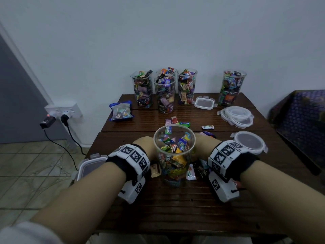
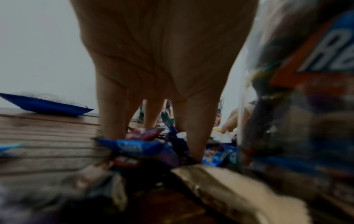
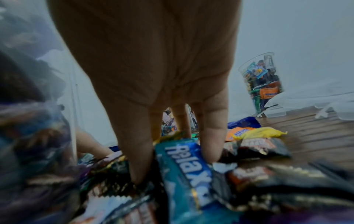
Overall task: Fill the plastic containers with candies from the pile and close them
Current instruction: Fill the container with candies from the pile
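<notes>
A clear plastic container (image 1: pixel 174 152), about half full of wrapped candies, stood nearest on the wooden table (image 1: pixel 175 208), with no lid on it. Both hands reached past it into the candy pile (image 3: pixel 182 163) behind. The left hand (image 1: pixel 143 143) at its 9 o'clock had straight fingers (image 2: pixel 111 109) pointing down onto the wrappers, gripping nothing. The right hand (image 1: pixel 202 141) at its 3 o'clock likewise stood with straight fingers (image 3: pixel 212 128) pressed among the candies, a teal Relaxa wrapper (image 3: pixel 184 166) between them. At 12 o'clock stood four filled containers (image 1: pixel 164 94), a fifth (image 1: pixel 231 88) at 1 o'clock. Round lids (image 1: pixel 236 116) lay at 2 o'clock, another lid (image 1: pixel 249 142) just beside the right wrist. A blue candy bag (image 1: pixel 121 111) lay at 10 o'clock.
</notes>
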Demonstrator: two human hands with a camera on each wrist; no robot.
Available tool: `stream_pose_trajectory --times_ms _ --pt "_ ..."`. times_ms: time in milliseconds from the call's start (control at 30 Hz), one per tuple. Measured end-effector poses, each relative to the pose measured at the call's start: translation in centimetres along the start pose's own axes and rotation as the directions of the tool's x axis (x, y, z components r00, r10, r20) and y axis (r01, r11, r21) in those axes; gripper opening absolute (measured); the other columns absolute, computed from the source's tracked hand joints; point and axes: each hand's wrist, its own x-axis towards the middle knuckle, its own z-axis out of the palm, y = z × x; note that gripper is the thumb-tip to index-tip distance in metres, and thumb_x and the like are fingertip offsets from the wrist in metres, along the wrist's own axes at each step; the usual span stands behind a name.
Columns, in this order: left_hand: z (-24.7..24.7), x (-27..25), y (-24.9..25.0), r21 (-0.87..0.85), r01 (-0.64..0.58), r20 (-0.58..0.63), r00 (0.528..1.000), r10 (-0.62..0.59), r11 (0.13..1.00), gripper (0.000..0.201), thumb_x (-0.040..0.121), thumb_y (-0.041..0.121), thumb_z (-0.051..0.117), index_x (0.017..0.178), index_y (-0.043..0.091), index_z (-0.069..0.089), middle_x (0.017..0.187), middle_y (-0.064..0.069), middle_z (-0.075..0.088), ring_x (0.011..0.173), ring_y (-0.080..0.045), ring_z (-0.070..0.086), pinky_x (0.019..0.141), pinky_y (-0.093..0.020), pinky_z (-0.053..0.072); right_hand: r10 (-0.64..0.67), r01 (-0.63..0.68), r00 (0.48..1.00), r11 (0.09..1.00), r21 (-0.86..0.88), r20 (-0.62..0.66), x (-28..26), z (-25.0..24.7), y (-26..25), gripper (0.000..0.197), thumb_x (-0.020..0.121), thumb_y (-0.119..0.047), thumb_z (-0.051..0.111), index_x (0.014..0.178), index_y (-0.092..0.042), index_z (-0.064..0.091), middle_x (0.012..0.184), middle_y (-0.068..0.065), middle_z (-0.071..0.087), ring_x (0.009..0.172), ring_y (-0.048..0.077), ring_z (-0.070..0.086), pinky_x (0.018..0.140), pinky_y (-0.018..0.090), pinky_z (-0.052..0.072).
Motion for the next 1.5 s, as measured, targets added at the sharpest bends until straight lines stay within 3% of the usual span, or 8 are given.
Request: stream_pose_trajectory --times_ms 167,500,567,767,933,1067,1200,1500 --pt "-0.3 0.6 -0.5 0.062 -0.156 -0.016 0.987 0.157 0.986 0.011 0.093 0.021 0.048 0.089 0.014 0.056 0.100 -0.006 0.064 0.088 -0.028 0.061 0.084 -0.041 0.053 -0.054 0.062 0.994 0.995 0.084 -0.095 0.6 0.4 0.5 0.028 0.089 -0.027 0.060 0.117 -0.030 0.063 0.121 0.005 0.058 0.109 0.023 0.055 0.093 0.034 0.048" --pt "-0.3 0.5 -1.2 -0.014 -0.145 -0.103 0.984 0.143 0.989 0.021 0.093 0.021 0.049 0.094 0.005 0.063 0.095 -0.011 0.063 0.083 -0.026 0.056 0.075 -0.032 0.044 0.026 -0.008 0.990 0.992 0.129 -0.136 -0.6 -0.3 0.7 0.022 0.094 -0.014 0.049 0.109 -0.017 0.065 0.119 0.010 0.061 0.108 0.026 0.057 0.080 0.027 0.042" --pt "-0.2 0.5 -1.6 -0.027 -0.138 -0.111 0.985 0.134 0.990 0.013 0.092 0.018 0.050 0.091 0.010 0.061 0.092 -0.008 0.060 0.085 -0.025 0.055 0.075 -0.031 0.042 0.044 -0.022 0.988 0.989 0.149 -0.147 -1.0 -0.4 0.7 0.019 0.094 -0.013 0.048 0.095 -0.017 0.066 0.117 0.010 0.062 0.105 0.027 0.058 0.074 0.026 0.039" --pt "0.0 0.9 -2.7 -0.063 -0.079 -0.197 0.978 0.065 0.995 0.031 0.092 0.014 0.047 0.063 0.021 0.040 0.065 0.005 0.043 0.072 -0.020 0.046 0.065 -0.029 0.035 0.069 -0.008 0.978 0.954 0.300 -0.195 -1.8 -0.7 1.6 0.027 0.090 -0.008 0.052 0.110 -0.011 0.069 0.117 0.006 0.064 0.103 0.023 0.058 0.073 0.021 0.037" --pt "-0.3 0.0 -3.1 -0.304 -0.106 -0.312 0.950 0.006 0.947 0.008 0.088 0.011 0.056 0.081 0.012 0.060 0.071 0.004 0.054 0.074 -0.018 0.050 0.064 -0.028 0.040 0.136 -0.014 0.960 0.895 0.445 -0.244 -2.7 -1.0 2.0 0.025 0.087 -0.004 0.054 0.105 -0.011 0.070 0.113 0.007 0.064 0.091 0.020 0.058 0.074 0.022 0.044" --pt "-1.1 -1.3 -3.2 -0.455 -0.184 -0.406 0.914 -0.019 0.871 0.023 0.083 0.007 0.063 0.065 0.017 0.054 0.067 0.007 0.054 0.062 -0.010 0.051 0.048 -0.013 0.035 0.165 0.027 0.928 0.865 0.501 -0.335 -3.3 -1.8 2.2 0.018 0.084 -0.004 0.059 0.085 -0.018 0.069 0.095 0.007 0.065 0.086 0.022 0.061 0.077 0.029 0.050" --pt "-2.1 -2.3 -3.3 -0.537 -0.255 -0.506 0.860 -0.066 0.804 0.016 0.081 0.012 0.069 0.068 0.017 0.061 0.079 0.004 0.061 0.076 -0.013 0.054 0.067 -0.024 0.041 0.206 0.107 0.871 0.806 0.582 -0.445 -4.9 -3.6 2.3 0.020 0.084 0.000 0.056 0.082 -0.017 0.066 0.089 0.006 0.062 0.077 0.022 0.060 0.072 0.032 0.052" --pt "-3.8 -4.6 -2.4 -0.635 -0.444 -0.617 0.784 -0.070 0.632 0.022 0.079 0.008 0.071 0.065 0.020 0.060 0.072 0.010 0.059 0.071 -0.004 0.052 0.068 -0.023 0.040 0.083 0.313 0.692 0.860 0.402 -0.717 -8.9 -6.9 -0.4 0.023 0.081 -0.003 0.057 0.088 -0.016 0.074 0.095 -0.006 0.054 0.091 0.010 0.049 0.078 0.017 0.032"
